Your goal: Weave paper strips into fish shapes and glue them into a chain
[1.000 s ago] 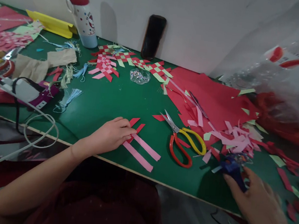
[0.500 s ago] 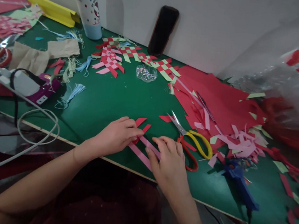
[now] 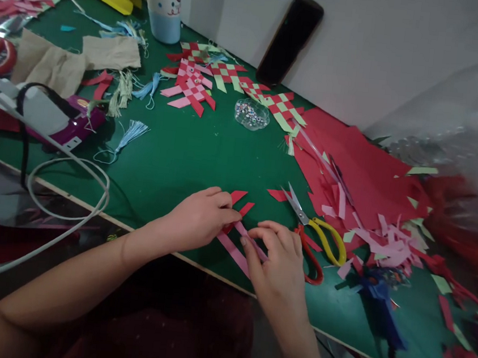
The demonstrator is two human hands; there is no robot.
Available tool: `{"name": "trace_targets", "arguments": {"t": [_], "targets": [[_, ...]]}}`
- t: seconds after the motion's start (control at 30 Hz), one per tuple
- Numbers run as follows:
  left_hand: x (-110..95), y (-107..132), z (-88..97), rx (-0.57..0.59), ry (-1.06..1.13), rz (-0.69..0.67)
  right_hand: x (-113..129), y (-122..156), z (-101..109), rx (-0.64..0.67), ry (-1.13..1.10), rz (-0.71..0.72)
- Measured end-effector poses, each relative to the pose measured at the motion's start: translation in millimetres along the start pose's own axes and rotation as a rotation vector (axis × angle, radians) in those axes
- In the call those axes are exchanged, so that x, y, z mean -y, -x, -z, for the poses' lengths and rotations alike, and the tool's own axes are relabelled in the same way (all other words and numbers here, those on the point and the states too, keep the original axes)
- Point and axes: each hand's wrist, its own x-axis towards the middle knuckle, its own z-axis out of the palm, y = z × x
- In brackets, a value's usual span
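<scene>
My left hand is closed on a small piece of folded paper strips near the table's front edge. Two red strip ends stick out beyond its fingers, and pink paper strips run from it toward my right hand. That hand pinches one pink strip between thumb and forefinger; the other fingers are curled. Where the strips cross is mostly hidden under the left fingers. Just right of my right hand lie scissors with one yellow and one red handle, blades parted.
Woven paper fish and a clear dish of beads lie farther back. A phone leans on the wall. Red sheets, pink scraps and a blue glue gun are at right; tassels, cables and a bottle at left.
The whole view has shifted, so the table things sit differently in the picture. My right thumb and forefinger have closed nearer to the left hand along the pink strip.
</scene>
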Motion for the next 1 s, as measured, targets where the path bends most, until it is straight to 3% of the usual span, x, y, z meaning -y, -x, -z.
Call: {"name": "trace_targets", "arguments": {"t": [0.43, 0.73, 1.0], "targets": [[1.4, 0.5, -0.5, 0.011, -0.009, -0.008, -4.5, -5.7, 0.1, -0.02, -0.079, -0.071], [3.1, 1.3, -2.1, 0.003, -0.01, -0.02, -4.3, -5.6, -2.3, -0.014, 0.026, -0.1], [2.2, 0.7, -1.5, -0.008, 0.003, -0.012, -3.7, -12.3, 4.1, 0.049, -0.093, -0.125]]}}
